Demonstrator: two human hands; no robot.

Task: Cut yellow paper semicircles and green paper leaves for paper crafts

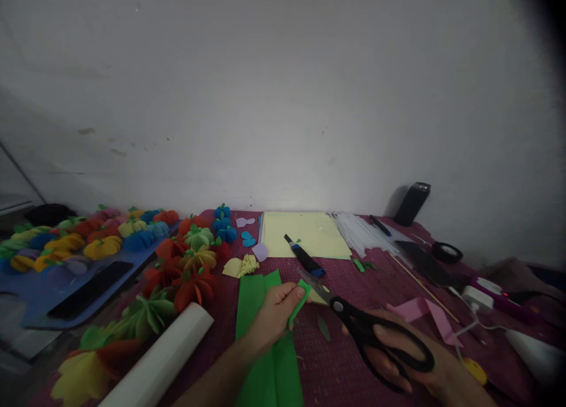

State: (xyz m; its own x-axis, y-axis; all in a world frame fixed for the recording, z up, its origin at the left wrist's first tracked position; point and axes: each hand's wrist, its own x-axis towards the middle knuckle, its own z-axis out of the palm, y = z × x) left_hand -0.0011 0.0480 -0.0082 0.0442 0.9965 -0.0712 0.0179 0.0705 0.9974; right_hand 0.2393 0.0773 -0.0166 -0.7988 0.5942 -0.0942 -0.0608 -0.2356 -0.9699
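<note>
My left hand [276, 312] pinches a small folded-looking green paper piece [299, 302] between thumb and fingers. Black-handled scissors [356, 315] are gripped in my right hand [393, 348], with fingers through the loops. Their blades point up and left, close beside the green piece; whether paper lies between them I cannot tell. Under my left hand and forearm lie long green paper strips [252, 307]. A small green leaf-shaped scrap [323, 328] rests on the maroon cloth [329, 368] between my hands. Just beyond is a blue-and-black utility knife [305, 258].
Pale yellow sheets [318, 227] lie near the wall. Colourful paper pumpkins [104, 248] crowd the left, beside a white roll [163, 357] and a black phone-like slab [91, 289]. To the right are white strips [362, 233], pink ribbon-like paper [411, 308], black tape [446, 252] and a black can [412, 203].
</note>
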